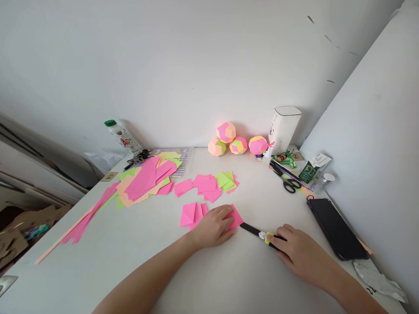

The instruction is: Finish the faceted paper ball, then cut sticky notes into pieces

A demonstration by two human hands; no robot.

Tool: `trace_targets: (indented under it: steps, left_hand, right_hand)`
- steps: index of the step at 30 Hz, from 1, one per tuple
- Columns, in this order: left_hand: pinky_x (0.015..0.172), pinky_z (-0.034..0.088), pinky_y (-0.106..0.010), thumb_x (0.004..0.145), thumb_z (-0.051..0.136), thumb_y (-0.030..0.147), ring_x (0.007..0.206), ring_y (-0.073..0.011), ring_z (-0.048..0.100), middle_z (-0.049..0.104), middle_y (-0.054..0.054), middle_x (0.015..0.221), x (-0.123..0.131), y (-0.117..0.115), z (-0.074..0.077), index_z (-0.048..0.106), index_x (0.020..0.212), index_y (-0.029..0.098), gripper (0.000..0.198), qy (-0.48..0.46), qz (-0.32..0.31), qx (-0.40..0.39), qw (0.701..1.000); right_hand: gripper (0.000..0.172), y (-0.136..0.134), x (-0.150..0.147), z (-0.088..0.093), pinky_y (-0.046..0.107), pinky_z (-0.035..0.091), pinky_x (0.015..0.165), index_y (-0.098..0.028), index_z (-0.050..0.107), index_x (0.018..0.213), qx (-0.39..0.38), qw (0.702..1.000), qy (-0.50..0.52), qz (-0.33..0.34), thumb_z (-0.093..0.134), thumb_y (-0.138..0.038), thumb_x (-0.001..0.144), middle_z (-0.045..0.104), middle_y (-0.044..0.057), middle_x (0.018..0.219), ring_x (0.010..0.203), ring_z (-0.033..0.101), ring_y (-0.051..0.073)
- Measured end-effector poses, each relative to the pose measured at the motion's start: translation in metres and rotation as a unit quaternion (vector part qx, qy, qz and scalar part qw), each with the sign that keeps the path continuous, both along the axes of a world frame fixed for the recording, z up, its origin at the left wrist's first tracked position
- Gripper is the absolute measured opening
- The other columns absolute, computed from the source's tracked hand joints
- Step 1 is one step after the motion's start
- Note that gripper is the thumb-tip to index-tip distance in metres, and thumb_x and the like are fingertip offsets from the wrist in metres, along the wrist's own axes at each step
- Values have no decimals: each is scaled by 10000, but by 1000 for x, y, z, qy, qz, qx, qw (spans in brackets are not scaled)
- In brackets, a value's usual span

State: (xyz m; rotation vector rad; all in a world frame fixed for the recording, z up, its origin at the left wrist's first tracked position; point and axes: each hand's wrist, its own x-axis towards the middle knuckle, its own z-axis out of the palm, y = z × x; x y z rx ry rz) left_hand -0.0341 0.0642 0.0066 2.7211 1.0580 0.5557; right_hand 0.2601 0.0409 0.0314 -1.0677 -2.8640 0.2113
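My left hand (214, 226) presses a pink paper piece (235, 218) against the table, its fingers bent over the sheet. In my right hand (294, 246) is a utility knife (271, 240) with a yellow and black handle. Its long dark blade points left, and the tip touches or nearly touches the lower right corner of the pink paper. Several pink squares (188, 214) lie overlapped just left of my left hand, partly hidden by it. Beyond them are more pink pieces (204, 183) and a small stack of green squares (225, 180).
Colourful paper balls (225, 132) rest by the wall, near a white box (284, 128). Scissors (290, 183) and a black phone (337, 229) lie on the right. At left are a heap of coloured paper (144, 181), long strips (81, 218) and a white bottle (122, 137).
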Motion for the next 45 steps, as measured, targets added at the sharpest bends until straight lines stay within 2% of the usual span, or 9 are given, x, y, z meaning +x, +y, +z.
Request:
trace_targets:
  steps: [6, 11, 17, 24, 33, 39, 45]
  left_hand:
    - [939, 521, -438, 945, 448, 230, 1146, -275, 537, 574, -144, 1137, 1, 0, -9, 574, 847, 160, 174, -1, 20, 4, 1000]
    - [967, 496, -502, 903, 483, 204, 1246, -321, 454, 484, -177, 1296, 2, -2, -13, 552, 894, 160, 83, 16, 44, -4, 999]
    - [972, 486, -514, 889, 488, 190, 1229, -325, 465, 515, -191, 1269, 0, -1, -14, 534, 920, 151, 68, 1, 19, 10, 1000]
    - [964, 488, -484, 859, 516, 187, 1184, -322, 477, 521, -184, 1249, 4, -4, -10, 560, 999, 132, 157, 1, -10, -4, 1000]
    - [956, 491, -477, 852, 535, 186, 1210, -326, 457, 506, -183, 1272, 6, -7, -5, 595, 985, 136, 154, 15, -11, -18, 1000]
    - [940, 508, -476, 919, 500, 214, 1199, -313, 481, 523, -176, 1266, 7, -6, -10, 595, 866, 144, 130, 18, 1, 3, 1000]
    - [914, 526, -447, 912, 510, 186, 1174, -296, 498, 527, -161, 1259, 9, -5, -11, 575, 798, 150, 136, 19, 13, 8, 1000]
  right_hand:
    - [382, 0, -2, -1, 309, 459, 584, -163, 622, 1166, 20, 1000, -4, 6, 490, -60, 823, 626, 86, 865, 754, 571, 216]
    - [364, -1, -4, -1, 309, 456, 578, -154, 624, 1149, 31, 999, 1, 8, 464, -61, 837, 623, 86, 854, 736, 562, 212]
    - [375, -1, -5, 0, 307, 458, 583, -147, 623, 1158, 31, 999, 16, 16, 446, -59, 840, 618, 89, 842, 740, 551, 213]
    - [407, -4, -4, 0, 320, 476, 599, -139, 617, 1189, 15, 1000, 3, 7, 458, -34, 829, 621, 98, 867, 764, 562, 220]
    - [433, -5, -3, -1, 319, 480, 604, -151, 626, 1179, 8, 1000, 0, 4, 494, -9, 792, 628, 99, 871, 770, 565, 220]
    - [412, -4, 1, -1, 321, 470, 602, -163, 632, 1174, 3, 1000, 4, -1, 497, -26, 810, 618, 89, 863, 762, 564, 216]
    - [411, -2, 4, 1, 321, 461, 594, -163, 639, 1167, 3, 1000, -2, -6, 499, -30, 805, 610, 81, 846, 742, 564, 210]
